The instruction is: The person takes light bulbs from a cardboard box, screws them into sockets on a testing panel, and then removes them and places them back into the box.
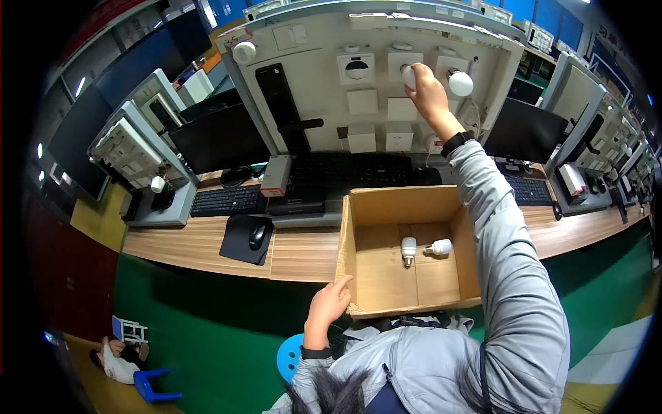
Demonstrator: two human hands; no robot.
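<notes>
My right hand (429, 93) reaches up to the display panel (320, 72) and grips a round white light bulb (408, 76) at a square wall fixture (393, 58). Whether that bulb is seated in its socket cannot be made out. To its right, another round white bulb (461, 84) sits in a socket. With its fingers, my left hand (331, 302) holds the left front edge of an open cardboard box (382, 287). Inside the box lie two white bulbs with metal screw bases, one (408, 251) pointing towards me and the other (438, 247) lying sideways.
A black door lock (276, 98) and several white switch plates cover the panel. Below stand a keyboard (351, 168) and a small grey box (276, 176). Monitors (220, 137) flank the panel. A mouse (257, 236) lies left of the cardboard box. A person (119, 365) sits at far lower left.
</notes>
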